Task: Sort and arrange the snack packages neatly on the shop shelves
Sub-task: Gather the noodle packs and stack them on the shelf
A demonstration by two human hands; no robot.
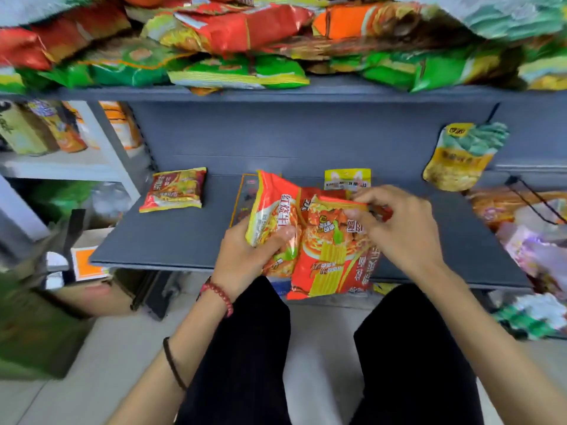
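The bundle of red noodle packets is held fanned above the front edge of the grey shelf, the left hand curled round its eight o'clock side and the right hand pinching the front packet's top seam at two o'clock. It would be best to square the edges together before laying them down beside the lone packet lying at ten o'clock.

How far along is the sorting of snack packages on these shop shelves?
Done: one red-and-yellow noodle packet lies flat on the grey metal shelf. In hand: the left hand grips and the right hand pinches two red foil noodle packets. Left: the jumbled heap of red and green bags above and the leaning yellow pouch.
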